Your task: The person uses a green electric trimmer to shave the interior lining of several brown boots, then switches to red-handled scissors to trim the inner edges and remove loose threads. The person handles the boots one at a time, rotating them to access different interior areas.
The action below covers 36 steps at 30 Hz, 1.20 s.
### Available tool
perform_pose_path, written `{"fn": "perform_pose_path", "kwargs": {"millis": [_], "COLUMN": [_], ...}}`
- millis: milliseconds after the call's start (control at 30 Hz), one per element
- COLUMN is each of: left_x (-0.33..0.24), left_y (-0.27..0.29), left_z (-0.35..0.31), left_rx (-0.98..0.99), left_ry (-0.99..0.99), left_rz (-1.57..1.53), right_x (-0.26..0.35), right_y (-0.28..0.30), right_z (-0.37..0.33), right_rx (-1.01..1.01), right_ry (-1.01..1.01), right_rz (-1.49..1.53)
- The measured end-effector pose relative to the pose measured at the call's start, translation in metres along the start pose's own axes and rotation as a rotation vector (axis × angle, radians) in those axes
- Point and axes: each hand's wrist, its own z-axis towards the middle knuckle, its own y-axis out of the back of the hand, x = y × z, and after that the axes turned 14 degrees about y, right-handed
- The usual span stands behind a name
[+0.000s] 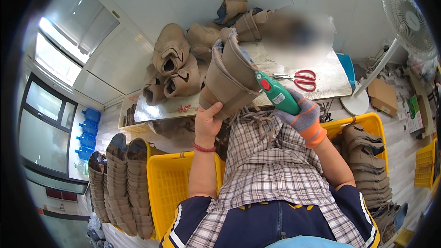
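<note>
Brown boot upper (pixel 229 80) up at the table's (pixel 333 81) near edge; looks like edge work.
Your left hand (pixel 208 125) grips its near end, thumb outside, other fingers mostly hidden; your gloved right hand (pixel 303 115) wraps the green tool (pixel 282 96), head right beside the boot, contact unclear. Next move probably calls for a steady boot and careful tool angle.

A white fan (pixel 410 20) stands right, blue water jugs (pixel 86 140) far left.

Scuffed pale tbl (pixel 333 81) w/ tan boot pcs (pixel 166 46) piled lt & back, red-handled scissors (pixel 295 77) toward rt.
</note>
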Motion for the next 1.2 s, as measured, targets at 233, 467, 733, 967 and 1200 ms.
{"fn": "perform_pose_path", "kwargs": {"millis": [233, 467, 733, 967, 1200], "left_x": [0.014, 0.029, 0.043, 0.047, 0.054], "left_y": [0.001, 0.014, 0.028, 0.034, 0.042], "left_z": [-0.003, 0.000, -0.005, 0.002, 0.002], "left_rx": [-0.235, -0.235, -0.166, -0.181, -0.236], "left_ry": [-0.205, -0.472, -0.430, -0.478, -0.432], "left_rz": [0.744, 1.377, 1.592, 1.485, 1.405], "right_x": [0.000, 0.007, 0.006, -0.007, -0.018], "right_y": [-0.008, -0.002, 0.019, 0.015, 0.013], "right_z": [0.002, 0.018, 0.035, 0.047, 0.063], "right_rx": [-0.050, -0.087, -0.073, -0.096, 0.016], "right_ry": [-0.227, -0.384, -0.584, -0.577, -0.592], "right_rz": [0.148, 0.339, 0.570, 0.616, 0.631]}}
